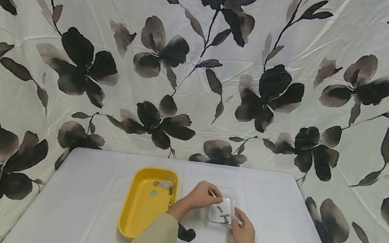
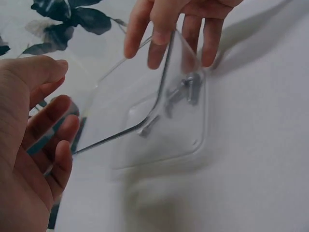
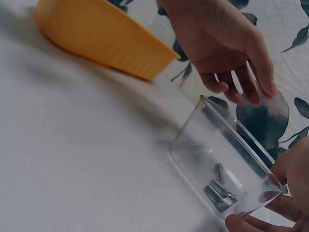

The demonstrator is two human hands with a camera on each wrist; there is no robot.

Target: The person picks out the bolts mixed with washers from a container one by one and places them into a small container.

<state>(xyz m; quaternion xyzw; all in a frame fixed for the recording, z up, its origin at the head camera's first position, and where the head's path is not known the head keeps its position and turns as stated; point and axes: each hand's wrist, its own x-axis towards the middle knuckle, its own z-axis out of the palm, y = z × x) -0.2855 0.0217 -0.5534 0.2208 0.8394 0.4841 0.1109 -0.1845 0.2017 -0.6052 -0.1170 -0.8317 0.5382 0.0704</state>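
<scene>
Pinches a clear box (image 1: 213, 214) of bolts (image 3: 220, 195), right of the yellow tray (image 1: 138, 220), by its corner in fingers of the right hand (image 1: 244, 234), with the left hand (image 1: 201, 195) loose-fingered and empty; likely light, stiff, slippery, best held by opposite walls.

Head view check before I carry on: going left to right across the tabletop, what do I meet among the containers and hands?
Yellow tray → left hand → clear box → right hand.
</scene>
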